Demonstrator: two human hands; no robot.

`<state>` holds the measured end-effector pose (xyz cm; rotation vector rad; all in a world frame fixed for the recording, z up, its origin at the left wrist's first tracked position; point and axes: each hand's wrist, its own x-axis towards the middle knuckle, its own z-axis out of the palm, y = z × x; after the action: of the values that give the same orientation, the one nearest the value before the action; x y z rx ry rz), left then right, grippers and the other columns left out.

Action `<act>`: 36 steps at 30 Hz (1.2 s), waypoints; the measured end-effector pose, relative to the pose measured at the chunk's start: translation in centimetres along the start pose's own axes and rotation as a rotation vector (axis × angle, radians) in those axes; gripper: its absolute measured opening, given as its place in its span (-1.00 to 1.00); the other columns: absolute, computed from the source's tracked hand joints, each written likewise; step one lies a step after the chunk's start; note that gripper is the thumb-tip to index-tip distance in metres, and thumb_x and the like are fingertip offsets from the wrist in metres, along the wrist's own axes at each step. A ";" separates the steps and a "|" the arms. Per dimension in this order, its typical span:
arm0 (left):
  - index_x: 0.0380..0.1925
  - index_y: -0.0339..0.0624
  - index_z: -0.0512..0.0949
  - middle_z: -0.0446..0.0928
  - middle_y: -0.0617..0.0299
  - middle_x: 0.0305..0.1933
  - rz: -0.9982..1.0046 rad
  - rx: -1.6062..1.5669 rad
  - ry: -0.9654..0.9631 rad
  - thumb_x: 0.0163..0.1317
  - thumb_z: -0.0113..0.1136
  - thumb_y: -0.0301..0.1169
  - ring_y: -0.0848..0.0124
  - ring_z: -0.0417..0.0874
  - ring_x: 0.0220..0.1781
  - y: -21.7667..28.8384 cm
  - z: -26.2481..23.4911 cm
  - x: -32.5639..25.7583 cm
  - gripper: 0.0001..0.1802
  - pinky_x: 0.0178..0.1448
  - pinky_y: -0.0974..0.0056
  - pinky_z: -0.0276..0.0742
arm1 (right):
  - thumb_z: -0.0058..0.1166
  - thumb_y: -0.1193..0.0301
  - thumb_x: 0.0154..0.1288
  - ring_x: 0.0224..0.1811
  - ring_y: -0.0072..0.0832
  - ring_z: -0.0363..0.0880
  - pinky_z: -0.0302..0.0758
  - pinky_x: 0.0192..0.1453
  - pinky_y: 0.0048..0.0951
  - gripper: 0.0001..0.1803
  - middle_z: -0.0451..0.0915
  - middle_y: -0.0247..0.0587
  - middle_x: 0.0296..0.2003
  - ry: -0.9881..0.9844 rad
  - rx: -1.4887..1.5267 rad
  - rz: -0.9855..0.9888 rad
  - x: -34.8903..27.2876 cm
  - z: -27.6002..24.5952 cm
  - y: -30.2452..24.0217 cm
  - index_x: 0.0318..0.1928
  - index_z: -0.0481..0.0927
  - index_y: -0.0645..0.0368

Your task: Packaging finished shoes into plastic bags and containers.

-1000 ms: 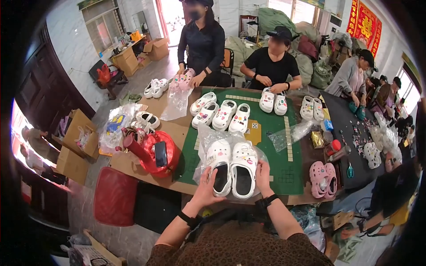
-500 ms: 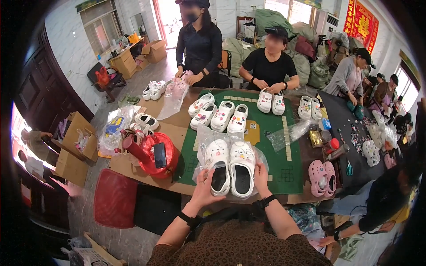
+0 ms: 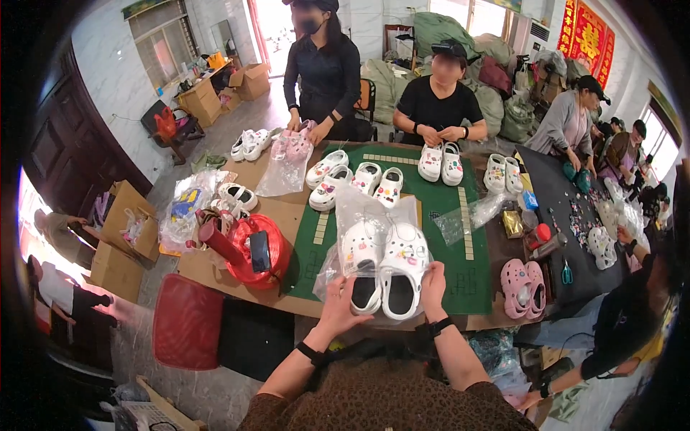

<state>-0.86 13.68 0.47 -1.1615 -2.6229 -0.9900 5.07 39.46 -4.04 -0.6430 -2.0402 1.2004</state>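
A pair of white clogs [image 3: 404, 253] with colourful charms is in front of me, toes pointing away, partly inside a clear plastic bag [image 3: 356, 202]. My left hand [image 3: 336, 307] grips the left clog and bag at the heel end. On the other side, my right hand [image 3: 433, 289] holds the right clog's side with the bag's edge. The open end of the bag lies toward me, around the heels. Just beyond stand several more decorated white clogs [image 3: 330, 188] on the green mat [image 3: 451, 215].
Left of the mat sits a red round container [image 3: 277, 267] with a phone [image 3: 259, 251] on top. Pink clogs [image 3: 514, 287] stand at the right, near jars [image 3: 537, 235] and scissors [image 3: 567, 271]. Two people across the table handle clogs. A red chair [image 3: 187, 321] is at lower left.
The bagged white clogs have shifted slightly right and their toes have come up, covering more of the clogs behind. Across the table, a person's pink clogs show more clearly at their bag.
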 end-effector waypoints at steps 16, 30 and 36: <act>0.03 -0.23 0.19 0.26 -0.01 -0.04 0.036 -0.157 0.091 -0.43 0.64 0.03 0.03 0.30 0.04 -3.2 2.8 -0.6 0.09 0.11 0.04 0.33 | 0.51 -0.11 -0.28 0.34 -0.05 0.12 0.10 0.42 -0.11 0.41 0.14 0.15 0.25 -0.774 -0.086 -0.210 -1.4 -6.0 -2.4 0.39 -0.11 0.34; -0.05 -0.20 0.28 0.40 0.25 -0.11 -0.332 -0.608 0.161 -0.30 0.66 -0.29 0.47 0.49 -0.14 1.5 -2.4 2.5 -0.15 -0.02 0.33 0.47 | 0.61 0.39 -0.28 0.02 -0.51 0.44 0.40 0.12 -0.41 -0.15 0.44 -0.32 -0.10 -0.592 0.562 0.172 -0.8 -5.3 -3.8 -0.04 0.21 0.09; -0.10 -0.18 0.26 0.38 0.30 -0.14 -0.314 -0.696 0.256 -0.22 0.60 -0.50 0.54 0.48 -0.18 1.8 -0.7 2.1 -0.26 -0.11 0.40 0.47 | 0.53 0.48 -0.16 -0.19 -0.55 0.52 0.46 -0.14 -0.52 -0.37 0.48 -0.41 -0.26 -0.503 0.730 0.284 -1.3 -5.4 -4.2 -0.19 0.28 0.11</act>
<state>-1.20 15.45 2.68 -0.6293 -2.3446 -2.0643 9.68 39.60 1.17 -0.2816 -1.6960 2.2973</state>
